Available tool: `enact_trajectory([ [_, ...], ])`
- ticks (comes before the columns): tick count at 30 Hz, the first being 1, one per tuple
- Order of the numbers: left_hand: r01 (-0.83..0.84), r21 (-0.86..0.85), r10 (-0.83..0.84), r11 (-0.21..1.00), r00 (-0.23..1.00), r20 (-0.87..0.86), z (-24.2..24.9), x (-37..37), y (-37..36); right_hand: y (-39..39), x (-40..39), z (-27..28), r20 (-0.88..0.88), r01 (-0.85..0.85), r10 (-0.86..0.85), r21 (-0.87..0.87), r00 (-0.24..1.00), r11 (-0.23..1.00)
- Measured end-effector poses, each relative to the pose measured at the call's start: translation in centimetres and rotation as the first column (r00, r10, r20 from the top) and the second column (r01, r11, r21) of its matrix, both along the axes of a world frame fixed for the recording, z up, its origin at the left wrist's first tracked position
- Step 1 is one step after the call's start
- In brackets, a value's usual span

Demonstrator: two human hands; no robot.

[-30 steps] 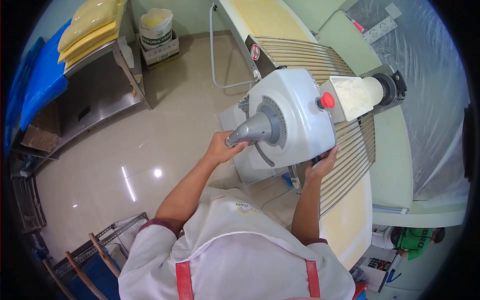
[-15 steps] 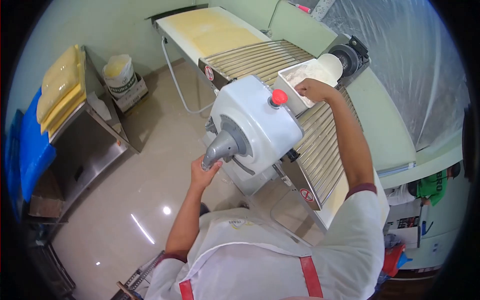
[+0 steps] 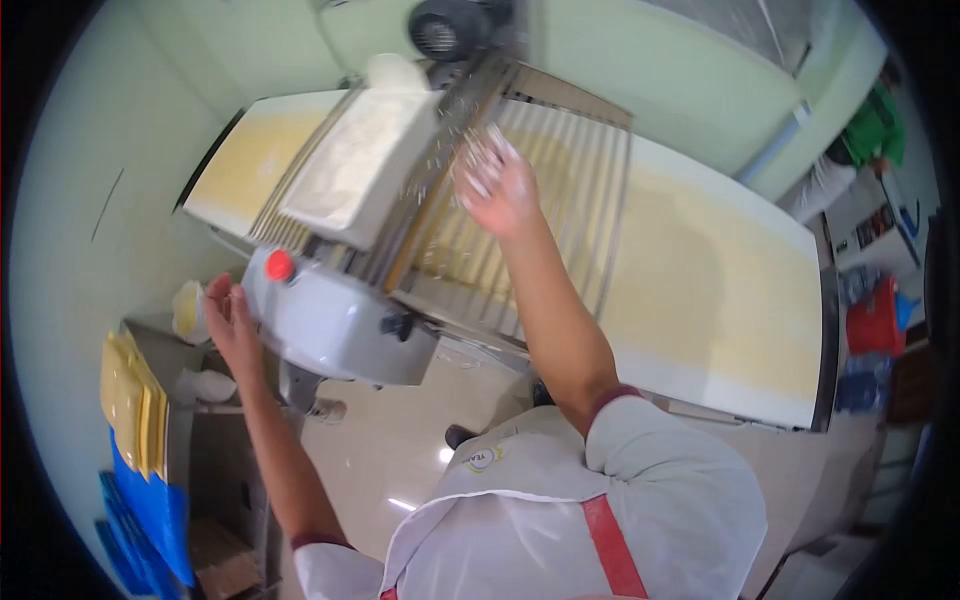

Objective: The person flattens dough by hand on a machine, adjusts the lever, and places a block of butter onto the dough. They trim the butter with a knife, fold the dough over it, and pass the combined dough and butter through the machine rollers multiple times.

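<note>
My right hand point(image 3: 497, 183) is raised over the metal roller bars point(image 3: 580, 220), its fingers spread and dusted white, with white flecks in the air around it. Beside it, on top of the machine, sits a white bin point(image 3: 360, 165) of white powder. My left hand point(image 3: 232, 325) hangs next to the white machine housing point(image 3: 345, 320) near the red button point(image 3: 280, 265), fingers apart and holding nothing. A yellowish belt point(image 3: 715, 290) extends to the right of the bars.
Yellow slabs point(image 3: 130, 400) and blue plastic point(image 3: 150, 510) lie on a shelf at the left. A motor point(image 3: 445, 30) stands behind the machine. A person in green point(image 3: 875, 130) is at the far right, above a red bucket point(image 3: 875, 318).
My right hand has left the powder bin and opened over the bars, scattering white flecks. My left hand has let go of the grey lever. The view has turned toward the right-hand belt.
</note>
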State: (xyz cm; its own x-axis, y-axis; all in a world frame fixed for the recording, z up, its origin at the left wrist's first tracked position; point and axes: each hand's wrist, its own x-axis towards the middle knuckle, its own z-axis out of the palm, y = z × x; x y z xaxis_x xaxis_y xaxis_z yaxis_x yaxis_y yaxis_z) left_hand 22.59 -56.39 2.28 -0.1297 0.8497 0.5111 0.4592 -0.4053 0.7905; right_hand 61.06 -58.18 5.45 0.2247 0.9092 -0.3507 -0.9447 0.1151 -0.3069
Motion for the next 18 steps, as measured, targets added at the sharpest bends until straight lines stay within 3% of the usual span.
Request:
enact_trajectory([
  [1, -0.014, 0.016, 0.015, 1.000, 0.992, -0.122, 0.3, 0.1, 2.3, -2.9, 4.5, -6.6, -0.027, -0.078, 0.085, 0.210, 0.996, 0.975],
  [2, -0.027, -0.065, 0.008, 0.998, 0.963, -0.270, 0.5, 0.3, 3.8, -5.3, 9.7, -14.6, -0.073, -0.125, 0.225, 0.647, 0.972, 0.752],
  [3, -0.052, -0.139, -0.010, 0.989, 0.913, -0.409, 0.5, 0.5, 5.3, -11.6, 13.7, -16.1, -0.009, 0.030, -0.029, 0.376, 1.000, 0.926],
  [4, -0.089, -0.204, -0.034, 0.975, 0.847, -0.530, 0.1, 0.1, 6.9, -16.6, 21.8, -24.4, 0.178, -0.024, -0.099, 0.583, 0.979, 0.812],
  [5, -0.058, -0.228, -0.102, 0.972, 0.769, -0.631, -0.6, -1.5, 8.8, -26.2, 29.8, -26.6, 0.142, 0.274, -0.380, 0.473, 0.914, 0.837],
  [6, -0.030, -0.254, -0.167, 0.967, 0.675, -0.719, -1.3, -4.0, 11.0, -35.7, 37.6, -28.4, 0.230, 0.575, -0.635, 0.281, 0.737, 0.769],
  [7, -0.006, -0.279, -0.226, 0.960, 0.568, -0.791, -1.8, -5.4, 13.0, -44.8, 45.1, -29.8, 0.388, 0.779, -0.737, 0.070, 0.554, 0.623],
  [8, -0.001, -0.289, -0.243, 0.957, 0.533, -0.810, -1.8, -5.6, 14.0, -54.3, 48.9, -26.7, 0.734, 0.731, -0.600, 0.214, 0.318, 0.648],
  [10, -0.049, -0.329, -0.264, 0.943, 0.493, -0.829, -1.9, -6.8, 15.9, -63.7, 52.1, -16.5, 0.764, 0.933, -0.645, 0.208, 0.033, 0.293],
  [12, -0.189, -0.390, -0.255, 0.901, 0.496, -0.830, -2.7, -8.7, 20.4, -63.7, 51.6, -14.4, 0.847, 0.972, -0.511, 0.220, -0.150, 0.078],
  [13, -0.277, -0.425, -0.244, 0.862, 0.510, -0.825, -3.9, -9.3, 22.3, -61.3, 50.4, -16.0, 0.918, 0.971, -0.342, 0.232, -0.201, 0.054],
  [14, -0.241, -0.397, -0.262, 0.885, 0.447, -0.855, -5.1, -9.5, 22.9, -57.6, 48.4, -19.4, 0.970, 0.969, -0.089, 0.233, -0.226, 0.078],
  [16, -0.170, -0.341, -0.275, 0.925, 0.321, -0.906, -6.0, -10.6, 22.9, -48.4, 41.9, -27.2, 0.830, 0.947, 0.472, 0.195, -0.298, 0.254],
  [17, -0.131, -0.309, -0.270, 0.942, 0.252, -0.929, -5.6, -11.1, 22.9, -44.3, 37.4, -30.2, 0.699, 0.902, 0.610, 0.117, -0.373, 0.417],
  [18, -0.089, -0.280, -0.262, 0.956, 0.177, -0.949, -4.8, -11.7, 22.9, -41.3, 33.4, -31.4, 0.661, 0.814, 0.618, -0.018, -0.426, 0.580],
])
